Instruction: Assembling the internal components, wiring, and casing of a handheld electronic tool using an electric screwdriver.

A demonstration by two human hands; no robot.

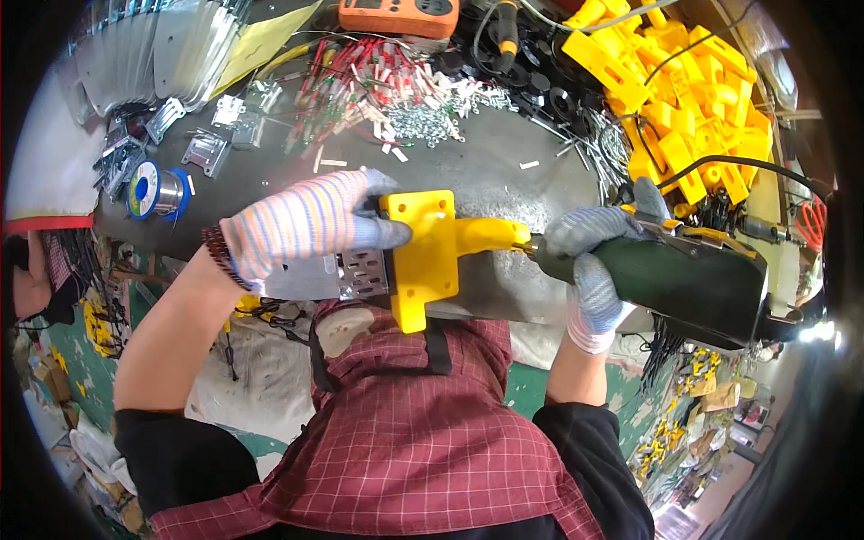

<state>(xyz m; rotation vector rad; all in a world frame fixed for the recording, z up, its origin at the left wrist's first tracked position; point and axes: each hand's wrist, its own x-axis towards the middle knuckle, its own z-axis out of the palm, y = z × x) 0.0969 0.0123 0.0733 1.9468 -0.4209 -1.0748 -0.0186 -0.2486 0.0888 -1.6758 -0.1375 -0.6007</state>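
Left hand, gloved in striped knit, clamps down on the yellow plastic housing at centre frame, fingers wrapped over its upper left corner. Right hand, also gloved, is closed around the nose of a dark green power screwdriver, whose tip meets the housing's stub at 3 o'clock. One housing, one driver, two hands on the job.

The housing's flat body runs roughly 12 to 6, its neck pointing to 3 o'clock, straight at the driver. The driver's long axis lies 9 to 3, body trailing off right with a black cable looping up behind it. A perforated metal plate sits against the housing's left side.

Around them on the grey tabletop: at 1 o'clock a big heap of yellow parts, too many to count. At 12, a tangle of red-sleeved wires and a scatter of small screws. One orange meter at the top edge. At 10 o'clock, one solder spool and several small metal brackets. Nothing lies between the two hands except the work itself.
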